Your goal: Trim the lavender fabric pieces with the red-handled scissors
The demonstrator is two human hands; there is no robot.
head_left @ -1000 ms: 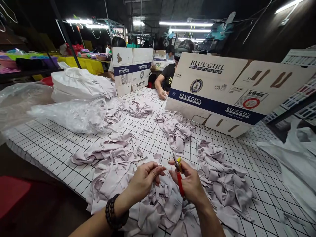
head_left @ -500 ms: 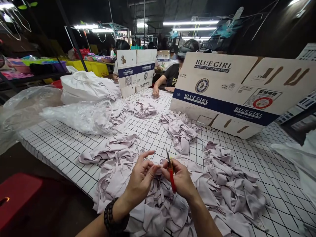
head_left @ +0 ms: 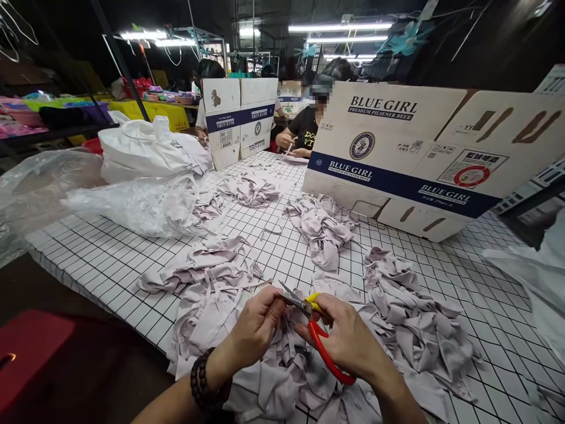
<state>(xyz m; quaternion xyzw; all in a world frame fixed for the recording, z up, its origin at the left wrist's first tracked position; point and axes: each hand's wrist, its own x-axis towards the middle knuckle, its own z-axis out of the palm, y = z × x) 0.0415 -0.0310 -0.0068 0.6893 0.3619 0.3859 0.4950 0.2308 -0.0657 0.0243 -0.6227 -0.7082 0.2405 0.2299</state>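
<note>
My right hand (head_left: 348,333) is closed on scissors (head_left: 324,347) with one red and one yellow handle. Their blades are parted and point left, reaching the fingertips of my left hand (head_left: 258,318). That hand is pinched on a piece of pale mauve fabric, mostly hidden behind the fingers. Beneath both hands lies a heap of pale mauve fabric pieces (head_left: 269,388) with thin strips among them. Another crumpled fabric pile (head_left: 419,330) is to the right of my right hand.
A grid-patterned table (head_left: 119,300) bears more fabric piles (head_left: 322,229). A large beer carton (head_left: 397,147) stands at the right, a smaller carton (head_left: 238,121) farther back. Clear plastic bags (head_left: 132,206) lie left. Across the table, a person in a black shirt (head_left: 304,129) handles something thin.
The scissors have swung from upright in my right hand to pointing left, blades opened at my left fingertips. My left fingers have curled in. The person opposite has raised a hand from the table.
</note>
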